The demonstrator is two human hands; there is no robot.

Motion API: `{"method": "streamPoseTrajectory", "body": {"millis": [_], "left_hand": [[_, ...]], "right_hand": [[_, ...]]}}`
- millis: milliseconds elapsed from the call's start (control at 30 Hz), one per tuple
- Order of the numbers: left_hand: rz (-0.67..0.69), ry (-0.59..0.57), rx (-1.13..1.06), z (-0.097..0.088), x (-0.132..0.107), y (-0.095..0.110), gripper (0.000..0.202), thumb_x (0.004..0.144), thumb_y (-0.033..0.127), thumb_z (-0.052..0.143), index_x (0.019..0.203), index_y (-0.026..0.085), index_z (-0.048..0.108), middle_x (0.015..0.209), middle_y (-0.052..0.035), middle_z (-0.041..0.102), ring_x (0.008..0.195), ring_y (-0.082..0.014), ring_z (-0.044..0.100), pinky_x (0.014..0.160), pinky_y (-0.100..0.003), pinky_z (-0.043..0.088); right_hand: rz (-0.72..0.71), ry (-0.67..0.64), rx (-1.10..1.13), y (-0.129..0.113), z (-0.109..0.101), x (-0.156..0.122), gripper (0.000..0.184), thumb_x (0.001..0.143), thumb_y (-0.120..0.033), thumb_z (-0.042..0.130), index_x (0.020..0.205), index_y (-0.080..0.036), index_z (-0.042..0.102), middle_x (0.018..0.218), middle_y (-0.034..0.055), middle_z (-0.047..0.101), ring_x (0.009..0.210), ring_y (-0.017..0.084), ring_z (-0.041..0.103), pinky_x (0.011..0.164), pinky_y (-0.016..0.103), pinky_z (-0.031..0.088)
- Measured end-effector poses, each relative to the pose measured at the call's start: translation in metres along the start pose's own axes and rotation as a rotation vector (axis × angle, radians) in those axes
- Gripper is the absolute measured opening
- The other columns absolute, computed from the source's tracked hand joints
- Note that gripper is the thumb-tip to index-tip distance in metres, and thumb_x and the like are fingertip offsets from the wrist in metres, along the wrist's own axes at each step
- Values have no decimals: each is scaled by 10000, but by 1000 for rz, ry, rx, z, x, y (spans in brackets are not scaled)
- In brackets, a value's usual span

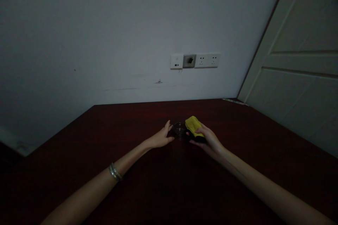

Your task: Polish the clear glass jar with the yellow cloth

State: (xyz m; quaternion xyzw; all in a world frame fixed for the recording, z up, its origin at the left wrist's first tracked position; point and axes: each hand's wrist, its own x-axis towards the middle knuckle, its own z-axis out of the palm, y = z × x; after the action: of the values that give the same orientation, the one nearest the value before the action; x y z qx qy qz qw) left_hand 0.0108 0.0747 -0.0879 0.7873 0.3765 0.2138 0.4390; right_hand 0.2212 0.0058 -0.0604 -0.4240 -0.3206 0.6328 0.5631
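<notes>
A small clear glass bowl [180,130] sits on the dark red-brown table [132,140], far from me. My left hand [161,137] rests against the bowl's left side, fingers curved around it. My right hand [207,141] is closed on a folded yellow cloth [193,125], which lies against the bowl's right rim. Something dark shows under the cloth, and I cannot make it out. A silver bangle [115,172] sits on my left wrist.
A white wall stands behind the table with a row of sockets and switches [194,60]. A pale panelled door [298,74] stands at the right. A thin light strip [235,101] lies at the table's far right corner.
</notes>
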Motion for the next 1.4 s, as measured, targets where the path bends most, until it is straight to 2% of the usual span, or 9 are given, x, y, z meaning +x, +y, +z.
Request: {"method": "streamPoseTrajectory", "body": {"millis": [267, 533, 633, 733, 833, 967, 1167, 1267, 1400], "left_hand": [[-89, 3, -21, 5, -11, 12, 1059, 630, 90, 533, 1453, 57, -133, 1514, -216, 147, 1430, -260, 98, 1160, -455, 77], [-150, 116, -33, 12, -17, 12, 1007, 650, 113, 550, 1468, 51, -33, 1443, -234, 354, 1402, -297, 227, 1143, -468, 172], [-153, 175, -40, 12, -12, 6, 1054, 645, 169, 643, 1468, 58, -6, 1453, -267, 321, 1379, -352, 269, 1125, -492, 203], [-99, 191, -67, 6, -2, 0, 1174, 582, 253, 763, 1466, 82, 10, 1495, -260, 236, 1391, -340, 247, 1141, -465, 180], [-52, 152, -121, 1, 14, -4, 1238, 558, 346, 800, 1456, 55, 0, 1497, -292, 189, 1401, -320, 227, 1145, -453, 175], [39, 79, -172, 1, 31, -3, 1256, 520, 319, 827, 1462, 98, 27, 1510, -271, 168, 1412, -301, 203, 1147, -457, 170], [145, 54, -164, 2, 40, -1, 1201, 521, 281, 844, 1463, 143, 112, 1499, -201, 279, 1389, -283, 277, 1146, -447, 195], [145, 80, -132, 0, 42, -5, 1084, 529, 276, 845, 1423, 124, 252, 1424, -200, 412, 1316, -299, 400, 1109, -449, 277], [144, 104, -81, -3, 43, -6, 934, 514, 308, 852, 1321, 105, 427, 1308, -172, 542, 1199, -299, 516, 1046, -432, 364]], "right_hand": [[24, -84, -81, -9, -18, 35, 508, 634, -138, 507, 1132, -230, 551, 993, 52, 689, 647, 157, 662, 506, 247, 489], [15, -150, -263, -11, -25, 61, 482, 639, -187, 478, 1112, -181, 567, 948, 97, 705, 649, 182, 670, 533, 283, 496], [-61, -167, -388, -15, -30, 73, 485, 654, -211, 473, 1130, -171, 556, 950, 105, 698, 680, 198, 673, 561, 313, 512], [-211, -133, -550, -23, -39, 85, 486, 699, -250, 462, 1175, -168, 517, 954, 100, 685, 741, 215, 668, 593, 333, 521], [-422, -155, -741, -35, -45, 91, 513, 699, -234, 534, 1210, -201, 508, 1098, 76, 650, 967, 236, 620, 792, 383, 510], [-621, -422, -1008, -54, -40, 84, 515, 669, -145, 626, 1168, -268, 595, 1320, 17, 557, 1199, 248, 486, 1005, 417, 380], [-720, -846, -1270, -74, -19, 82, 351, 743, -107, 609, 1023, -306, 682, 1236, -7, 635, 1041, 206, 569, 823, 344, 472], [-757, -951, -1327, -78, -11, 85, 333, 769, -112, 598, 1030, -304, 681, 1196, 3, 658, 1021, 189, 576, 718, 281, 484], [-790, -1054, -1377, -85, -6, 90, 319, 775, -153, 618, 1039, -321, 679, 1180, 1, 666, 990, 180, 591, 704, 276, 483]]}}
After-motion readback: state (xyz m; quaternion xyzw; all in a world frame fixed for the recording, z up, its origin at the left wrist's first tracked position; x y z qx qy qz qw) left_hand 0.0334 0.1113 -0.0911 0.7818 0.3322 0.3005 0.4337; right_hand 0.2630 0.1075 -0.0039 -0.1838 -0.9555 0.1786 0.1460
